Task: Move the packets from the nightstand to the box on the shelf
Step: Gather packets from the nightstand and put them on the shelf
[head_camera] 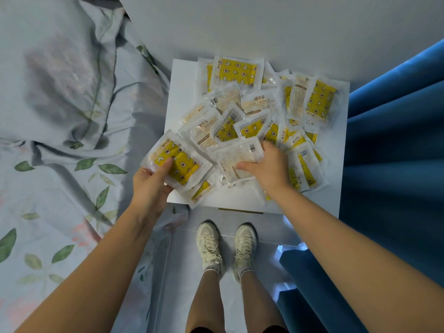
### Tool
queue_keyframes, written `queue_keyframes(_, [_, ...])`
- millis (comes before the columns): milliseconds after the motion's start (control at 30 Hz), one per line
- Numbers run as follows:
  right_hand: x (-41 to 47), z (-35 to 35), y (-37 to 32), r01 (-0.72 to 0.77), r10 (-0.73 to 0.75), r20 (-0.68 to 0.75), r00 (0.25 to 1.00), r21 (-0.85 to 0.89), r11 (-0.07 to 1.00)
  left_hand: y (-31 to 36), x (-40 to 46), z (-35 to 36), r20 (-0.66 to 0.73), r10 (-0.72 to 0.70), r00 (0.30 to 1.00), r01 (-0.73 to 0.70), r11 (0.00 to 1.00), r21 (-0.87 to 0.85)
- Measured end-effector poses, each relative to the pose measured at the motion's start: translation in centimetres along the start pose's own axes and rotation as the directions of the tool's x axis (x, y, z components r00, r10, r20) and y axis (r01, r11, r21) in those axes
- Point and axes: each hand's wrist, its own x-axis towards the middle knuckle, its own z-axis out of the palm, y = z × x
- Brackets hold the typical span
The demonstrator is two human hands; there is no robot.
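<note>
1. Nearest to me, I see two pale lace-up shoes (225, 248) planted on the light floor (182, 272), just in front of the nightstand (336, 164).
2. To my left lies a bed with a leaf-print sheet (60, 188); to my right hangs a blue curtain (396, 164), touching the nightstand's right edge.
3. My left hand (150, 186) holds a yellow-patterned packet (176, 162) at the nightstand's front-left corner, thumb laid on top of it, fingers curled underneath. The packet juts out past the left edge.
4. My right hand (269, 167) rests on a pale packet (236, 156) lying printed side down near the front middle, thumb on its near part and fingers bent over its far right edge. I cannot tell whether it is lifted off the heap.
5. Beyond both hands, the heap of packets (259, 109) covers most of the white top, overlapping in every direction, some showing yellow pads, others beige labels reading "HAND WARMER".
6. Farthest back, one yellow packet (237, 72) lies against the grey wall (264, 25).
7. I see no box or shelf in this view.
</note>
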Motion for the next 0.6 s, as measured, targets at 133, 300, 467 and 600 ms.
queue_keyframes(133, [0.7, 0.3, -1.4, 0.183, -0.104, 0.198, 0.975, -0.443, 0.878, -0.1, 0.0, -0.9, -0.020, -0.043, 0.999, 0.043, 0.998, -0.045])
queue_keyframes(300, [0.7, 0.9, -2.5, 0.331, -0.162, 0.315, 0.935, -0.616, 0.715, -0.5, 0.2, -1.7, -0.053, -0.070, 0.996, 0.068, 0.997, -0.033])
queue_keyframes(467, [0.4, 2.4, -2.3, 0.135, -0.046, 0.173, 0.984, -0.544, 0.828, -1.4, 0.3, -1.7, -0.039, -0.084, 0.996, 0.084, 0.996, 0.017])
queue_keyframes(600, [0.7, 3.1, -2.2, -0.023, 0.098, 0.141, 0.985, -0.454, 0.891, -1.8, 0.2, -1.3, -0.023, -0.091, 0.996, 0.092, 0.995, 0.023])
